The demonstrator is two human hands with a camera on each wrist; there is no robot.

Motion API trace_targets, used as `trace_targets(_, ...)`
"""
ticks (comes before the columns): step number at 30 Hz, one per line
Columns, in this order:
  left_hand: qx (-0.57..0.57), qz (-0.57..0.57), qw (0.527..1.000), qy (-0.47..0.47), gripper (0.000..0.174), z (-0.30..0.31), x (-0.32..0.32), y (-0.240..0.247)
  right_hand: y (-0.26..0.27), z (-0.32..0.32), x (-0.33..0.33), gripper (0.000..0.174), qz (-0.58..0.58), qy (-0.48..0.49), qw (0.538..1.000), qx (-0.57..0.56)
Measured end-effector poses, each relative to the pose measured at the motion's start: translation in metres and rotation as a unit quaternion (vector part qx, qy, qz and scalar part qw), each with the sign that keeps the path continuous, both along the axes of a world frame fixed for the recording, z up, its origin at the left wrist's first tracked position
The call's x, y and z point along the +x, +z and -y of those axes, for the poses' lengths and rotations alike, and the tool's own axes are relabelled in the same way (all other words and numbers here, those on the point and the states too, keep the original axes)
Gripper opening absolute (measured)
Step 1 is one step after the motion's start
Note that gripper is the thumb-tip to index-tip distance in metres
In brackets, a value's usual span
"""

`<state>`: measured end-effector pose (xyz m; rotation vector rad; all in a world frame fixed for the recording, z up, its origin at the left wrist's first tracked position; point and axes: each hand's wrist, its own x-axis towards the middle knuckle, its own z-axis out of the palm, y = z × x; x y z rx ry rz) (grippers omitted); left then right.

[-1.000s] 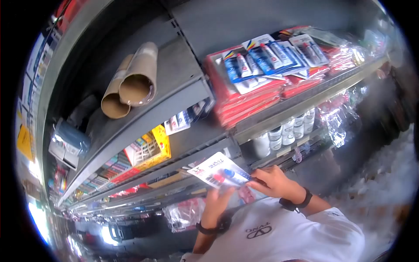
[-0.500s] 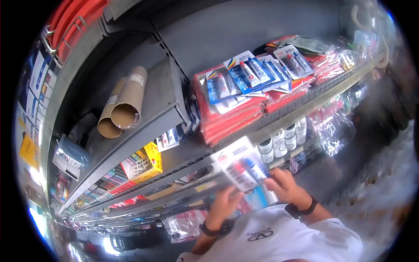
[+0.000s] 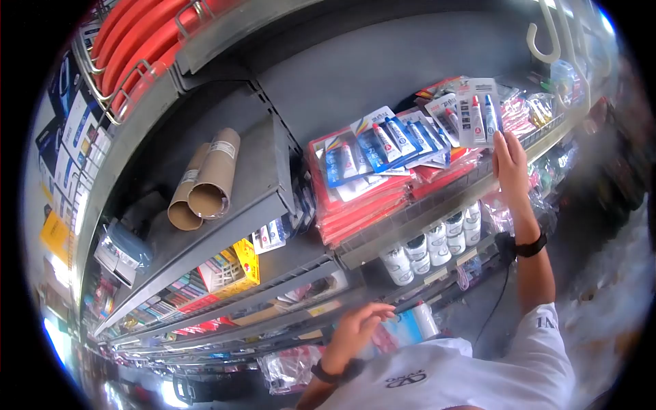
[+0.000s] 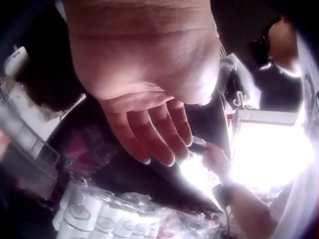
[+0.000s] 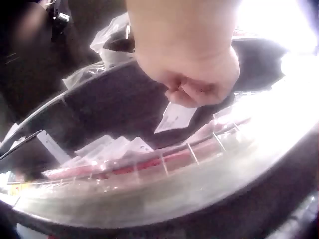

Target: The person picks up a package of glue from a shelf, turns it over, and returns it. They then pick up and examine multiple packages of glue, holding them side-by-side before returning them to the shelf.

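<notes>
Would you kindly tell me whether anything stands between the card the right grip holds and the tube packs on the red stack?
Nothing visible does. The right grip holds the card above the wire rail, and in the head view the card overlaps the nearest tube pack; whether they touch, I cannot tell.

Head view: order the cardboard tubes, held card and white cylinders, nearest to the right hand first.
1. Held card: pinched by the right hand, upper right.
2. White cylinders: below the hand, leftward.
3. Cardboard tubes: far left.

There are two hands (image 3: 511,164), one held card (image 3: 483,113), two cardboard tubes (image 3: 220,164).
</notes>
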<state>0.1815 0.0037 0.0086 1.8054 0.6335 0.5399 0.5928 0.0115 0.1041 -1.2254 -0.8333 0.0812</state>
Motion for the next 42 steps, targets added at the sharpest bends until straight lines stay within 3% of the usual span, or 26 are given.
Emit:
trace_targets(4,-0.015,-0.037,0.999,0.028,0.034,0.006,-0.003,0.016,0.009,-0.024,0.033,0.037,0.113,-0.037,0.983,-0.140)
trace_targets(7,-0.011,-0.029,0.998,0.045,0.034,0.006,-0.008,0.015,0.013,-0.031,0.037,0.040,0.155,-0.029,0.973,-0.168)
trace_targets(12,0.036,-0.045,0.997,0.049,0.035,0.000,-0.021,0.005,0.022,-0.025,0.033,0.058,0.261,-0.200,0.907,-0.263)
trace_targets(15,0.038,-0.025,0.997,0.066,0.027,-0.002,-0.026,-0.003,0.018,-0.023,0.022,0.053,0.280,-0.293,0.868,-0.286)
trace_targets(19,0.062,-0.029,0.995,0.068,0.025,-0.009,-0.032,0.003,0.027,0.008,-0.032,0.042,0.287,-0.339,0.858,-0.257)
trace_targets(21,0.046,-0.008,0.995,0.088,0.024,-0.009,-0.042,-0.003,0.030,0.016,-0.071,0.030,0.310,-0.322,0.878,-0.173)
trace_targets(25,0.083,-0.036,0.991,0.095,0.021,-0.012,-0.061,0.013,0.030,0.024,-0.158,0.014,0.340,-0.079,0.931,-0.105)
trace_targets(27,0.133,-0.013,0.985,0.107,0.021,-0.016,-0.074,0.008,0.013,0.017,-0.202,0.013,0.458,0.046,0.882,-0.098)
trace_targets(28,0.186,-0.006,0.976,0.114,0.023,-0.022,-0.083,0.002,0.005,0.013,-0.224,0.012,0.461,0.127,0.874,-0.089)
trace_targets(31,0.135,0.057,0.970,0.194,0.027,-0.019,-0.106,0.010,0.007,-0.008,-0.273,0.010,0.514,0.243,0.818,-0.086)
trace_targets(34,0.121,0.082,0.966,0.214,0.027,-0.022,-0.133,0.004,0.013,-0.034,-0.305,0.012,0.499,0.280,0.818,-0.054)
trace_targets(37,0.100,0.099,0.964,0.224,0.025,-0.015,-0.154,0.002,0.021,-0.061,-0.330,0.014,0.426,0.310,0.847,-0.077)
trace_targets(42,0.119,0.067,0.966,0.218,0.023,-0.017,-0.185,-0.009,0.041,-0.102,-0.356,0.023,0.447,0.299,0.821,-0.193)
